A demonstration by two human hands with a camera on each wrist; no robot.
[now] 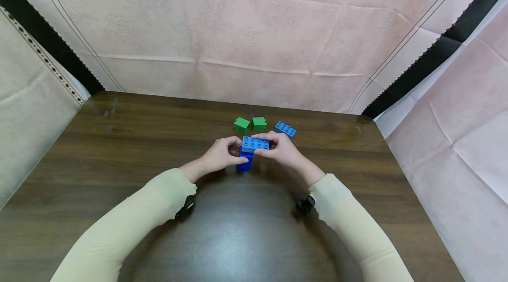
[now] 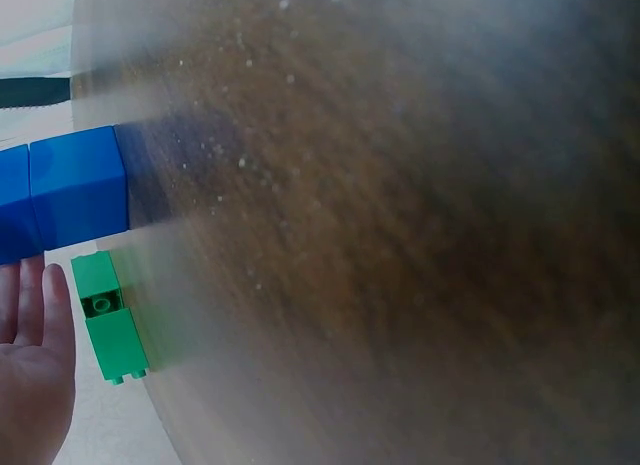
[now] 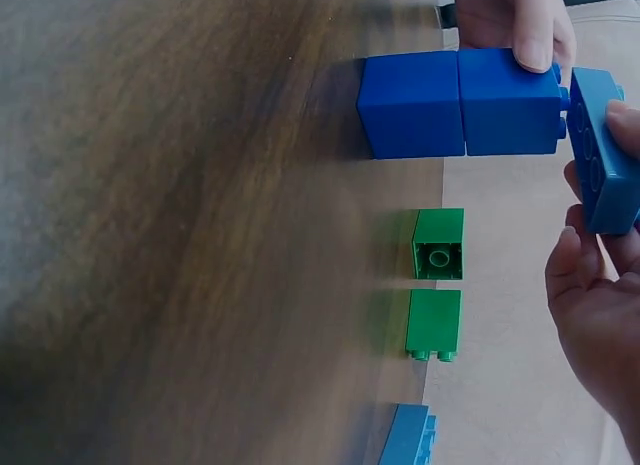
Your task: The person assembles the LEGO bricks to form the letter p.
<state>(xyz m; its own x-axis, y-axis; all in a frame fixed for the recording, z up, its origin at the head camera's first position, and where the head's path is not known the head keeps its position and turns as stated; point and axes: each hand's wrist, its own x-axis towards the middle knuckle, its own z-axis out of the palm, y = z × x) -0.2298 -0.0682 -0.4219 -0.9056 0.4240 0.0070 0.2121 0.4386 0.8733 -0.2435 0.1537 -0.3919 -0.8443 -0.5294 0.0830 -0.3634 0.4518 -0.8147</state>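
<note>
From afar, I watch a brown table (image 1: pixel 158 125).
The left hand (image 1: pixel 218 155) pinches the upright dark blue stack (image 3: pixel 448 105); the right hand (image 1: pixel 282 151) pinches a lighter blue brick (image 1: pixel 255 144), tilted at the stack's top, whether touching I cannot tell. Beyond sit a second blue brick (image 1: pixel 285 129) and two green blocks (image 1: pixel 259 124).

Pale-sleeved forearms (image 1: pixel 136 218) at an inward slant, left grip (image 1: pixel 218 155) and right grip (image 1: pixel 283 151) close together, each in a pinch.

A: How does the dark-blue stack (image 3: pixel 440 107) stand?
B: Upright, two bricks high, studs on top.
A: And the lighter blue brick (image 3: pixel 596 150)?
B: Longer, tilted, just over those studs; contact is unclear.
</note>
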